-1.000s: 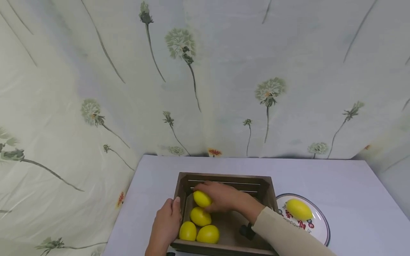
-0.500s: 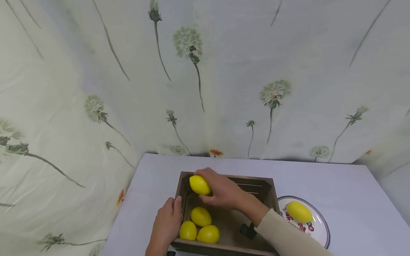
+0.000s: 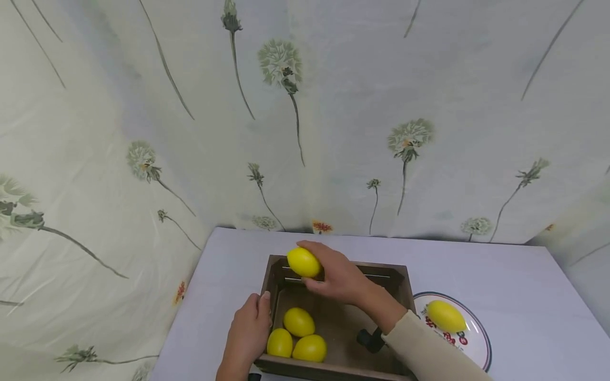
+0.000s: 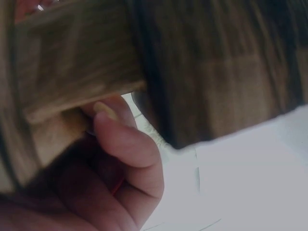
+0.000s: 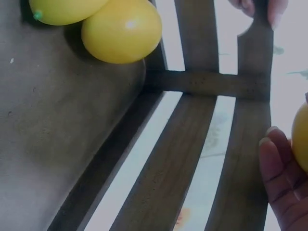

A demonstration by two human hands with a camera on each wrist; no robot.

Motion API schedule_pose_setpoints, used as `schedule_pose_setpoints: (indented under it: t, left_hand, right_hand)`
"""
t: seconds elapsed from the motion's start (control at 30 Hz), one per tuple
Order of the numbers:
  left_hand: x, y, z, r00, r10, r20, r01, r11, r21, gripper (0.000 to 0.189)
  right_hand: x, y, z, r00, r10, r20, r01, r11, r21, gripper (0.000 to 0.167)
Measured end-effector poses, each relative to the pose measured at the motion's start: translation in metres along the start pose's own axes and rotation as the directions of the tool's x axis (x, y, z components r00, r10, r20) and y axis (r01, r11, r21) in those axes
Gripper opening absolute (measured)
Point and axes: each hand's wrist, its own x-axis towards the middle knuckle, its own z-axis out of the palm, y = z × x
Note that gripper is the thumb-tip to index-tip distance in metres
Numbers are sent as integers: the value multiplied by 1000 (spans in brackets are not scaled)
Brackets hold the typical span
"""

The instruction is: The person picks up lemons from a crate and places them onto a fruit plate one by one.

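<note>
My right hand (image 3: 340,278) grips a yellow lemon (image 3: 303,262) by its right side, above the back left part of a dark wooden crate (image 3: 340,333). Part of that lemon and the curled fingers (image 5: 272,161) show at the edge of the right wrist view. With my left hand (image 3: 248,328) I hold the crate's left wall; in the left wrist view the bent fingers (image 4: 127,144) lie against a wooden slat (image 4: 77,57). Inside the crate's front left corner, one lemon (image 3: 298,322) lies behind two others, a left one (image 3: 279,343) and a right one (image 3: 310,348).
To the crate's right stands a white plate (image 3: 469,349) with a dark rim and red print, bearing another lemon (image 3: 445,316). A small black device (image 3: 369,341) sits below the right cuff. Dandelion-patterned cloth (image 3: 333,132) hangs behind the white table (image 3: 524,296).
My right hand has lifted the lemon from among the others up to the height of the crate's back rim, then slightly right. The left hand keeps its hold on the crate.
</note>
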Motion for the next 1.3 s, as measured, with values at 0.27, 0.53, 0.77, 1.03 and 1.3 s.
schedule_pose_setpoints:
  t: [0.27,0.53,0.77,1.03,1.3]
  left_hand:
    - [0,0,1,1000,-2,4,2,1000,-5,43]
    - [1,2,1,1000,-2,12,2,1000,-4,45]
    - [1,3,0,1000,-8,14,8,1000,-1,44]
    - [0,3,1,1000,-3,15,4,1000,-3,42]
    - [-1,3,2,1000,-3,10,3,1000,7,44]
  right_hand:
    - [-1,1,-4,999,38,-35,-36,998,52,76]
    - [-1,4,-5,999,1,-35,1,999,54,66]
    - [-2,2,-6,999,-7,-41,9,999,37,65]
    - [-4,-1,-7,992,57,-113,-50,997,66,61]
    - [-4,-3,-8,991,62,-122,-58,998,38,60]
